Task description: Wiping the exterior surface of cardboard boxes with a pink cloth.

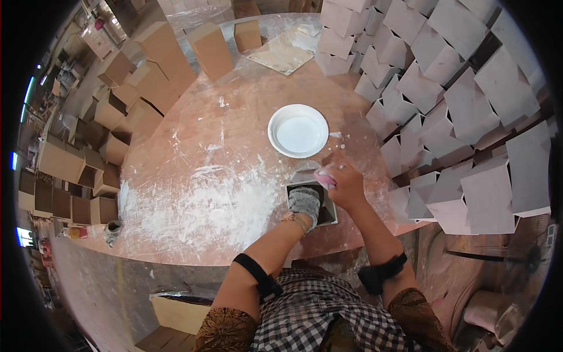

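Both hands (325, 190) meet at the open box (314, 202).

White bowl (298, 131), stacked brown boxes (153, 70), pale boxes (446, 88)

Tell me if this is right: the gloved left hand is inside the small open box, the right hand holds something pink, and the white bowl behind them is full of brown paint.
Not quite. In the head view the white bowl holds white liquid, not brown.

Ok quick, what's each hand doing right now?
Left hand: gloved, tucked inside the small open box, grip hidden, cannot tell.
Right hand: closed on a pink applicator.
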`<state>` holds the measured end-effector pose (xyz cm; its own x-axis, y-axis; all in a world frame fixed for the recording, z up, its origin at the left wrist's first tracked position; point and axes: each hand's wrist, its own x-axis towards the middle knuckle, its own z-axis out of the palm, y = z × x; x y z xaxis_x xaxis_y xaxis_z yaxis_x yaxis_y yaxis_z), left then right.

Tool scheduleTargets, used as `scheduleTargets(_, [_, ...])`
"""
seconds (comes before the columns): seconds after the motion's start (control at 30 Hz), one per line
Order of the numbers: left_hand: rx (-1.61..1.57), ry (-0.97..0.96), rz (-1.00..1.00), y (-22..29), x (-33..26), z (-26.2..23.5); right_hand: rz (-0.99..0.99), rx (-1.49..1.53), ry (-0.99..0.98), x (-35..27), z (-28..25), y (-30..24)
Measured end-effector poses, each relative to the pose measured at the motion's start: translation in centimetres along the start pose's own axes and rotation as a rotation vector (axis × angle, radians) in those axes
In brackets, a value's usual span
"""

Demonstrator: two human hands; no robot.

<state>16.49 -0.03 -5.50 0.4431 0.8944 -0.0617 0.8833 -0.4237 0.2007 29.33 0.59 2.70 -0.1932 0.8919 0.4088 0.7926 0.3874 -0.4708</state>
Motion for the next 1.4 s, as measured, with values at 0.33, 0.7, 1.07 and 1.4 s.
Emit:
scheduleTargets(0.33, [0.103,-0.07,-0.019,-0.2,-1.0,-1.8,0.097,0.197,-0.019,-14.0,-2.7,-3.8])
scheduleTargets(0.7, [-0.499,-0.307,-0.013,-3.1,0.6,-7.7,0.517,0.505,0.234,-14.2,-2.5,-2.6])
scheduleTargets(1.07, [-0.175,0.081,0.428,-6.4,-4.4,-9.1,0.218,0.117,0.319,-7.1,-2.9,-2.7])
scheduleTargets(1.4, [-0.184,0.235,0.485,-6.2,-3.8,-5.4,0.105,-0.216,0.078,0.8,0.4,0.0])
